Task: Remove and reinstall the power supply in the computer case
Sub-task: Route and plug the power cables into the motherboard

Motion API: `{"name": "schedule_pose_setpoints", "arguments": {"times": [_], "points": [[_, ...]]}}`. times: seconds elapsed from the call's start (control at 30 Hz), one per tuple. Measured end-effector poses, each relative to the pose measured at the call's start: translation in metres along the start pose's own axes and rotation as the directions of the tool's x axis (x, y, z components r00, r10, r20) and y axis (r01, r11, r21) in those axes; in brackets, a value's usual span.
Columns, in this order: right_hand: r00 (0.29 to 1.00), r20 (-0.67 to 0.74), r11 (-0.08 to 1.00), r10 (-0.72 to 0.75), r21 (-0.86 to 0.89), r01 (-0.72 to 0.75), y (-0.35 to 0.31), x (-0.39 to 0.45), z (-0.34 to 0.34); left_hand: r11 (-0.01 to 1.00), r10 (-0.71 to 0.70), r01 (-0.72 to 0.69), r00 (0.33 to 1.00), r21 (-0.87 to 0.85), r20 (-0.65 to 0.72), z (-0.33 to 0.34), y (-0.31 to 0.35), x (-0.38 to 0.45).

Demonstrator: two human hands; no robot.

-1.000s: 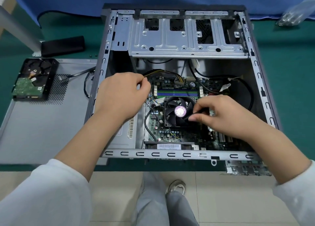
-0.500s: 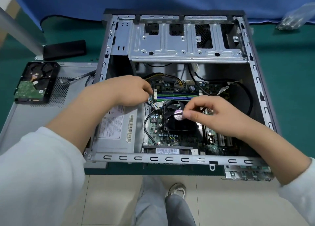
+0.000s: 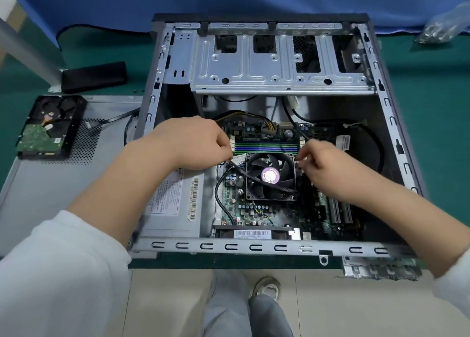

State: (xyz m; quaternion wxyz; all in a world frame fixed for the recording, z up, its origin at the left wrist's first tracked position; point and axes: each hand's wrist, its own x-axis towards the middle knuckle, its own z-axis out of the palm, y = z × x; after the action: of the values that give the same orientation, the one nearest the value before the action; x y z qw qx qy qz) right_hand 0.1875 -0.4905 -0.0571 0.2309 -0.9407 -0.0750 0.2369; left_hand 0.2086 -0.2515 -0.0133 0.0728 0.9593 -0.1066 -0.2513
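Now the right hand (image 3: 328, 168) has shifted off the CPU fan (image 3: 269, 176) to its far-right corner, fingers pinching something small, while the left hand (image 3: 195, 143), curled at the cabling, works beside the power supply (image 3: 175, 204), seated in the computer case (image 3: 396, 143), suggesting connectors are being handled.

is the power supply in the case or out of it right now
In. The grey metal power supply box sits in the near-left corner of the open grey computer case, beside the green motherboard, under the left forearm.
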Motion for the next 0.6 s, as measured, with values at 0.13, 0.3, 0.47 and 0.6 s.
{"name": "schedule_pose_setpoints", "arguments": {"times": [0.13,0.3,0.47,0.6], "points": [[0.999,0.039,0.974,-0.026,-0.226,0.035,-0.017,0.028,-0.011,1.000,-0.008,0.008,0.998,-0.001,0.056,-0.001,0.000,0.004],[0.997,-0.049,0.942,-0.055,-0.333,0.036,-0.038,0.045,-0.007,0.999,-0.034,0.035,0.998,-0.023,0.058,0.000,0.001,0.004],[0.991,-0.124,0.931,-0.041,-0.366,-0.007,-0.030,0.039,0.004,0.998,-0.053,0.050,0.992,-0.025,-0.115,0.004,0.004,-0.003],[0.982,-0.147,0.869,0.120,-0.464,-0.175,-0.013,0.045,-0.006,0.999,-0.036,0.034,0.968,-0.010,-0.250,0.011,0.011,-0.009]]}}
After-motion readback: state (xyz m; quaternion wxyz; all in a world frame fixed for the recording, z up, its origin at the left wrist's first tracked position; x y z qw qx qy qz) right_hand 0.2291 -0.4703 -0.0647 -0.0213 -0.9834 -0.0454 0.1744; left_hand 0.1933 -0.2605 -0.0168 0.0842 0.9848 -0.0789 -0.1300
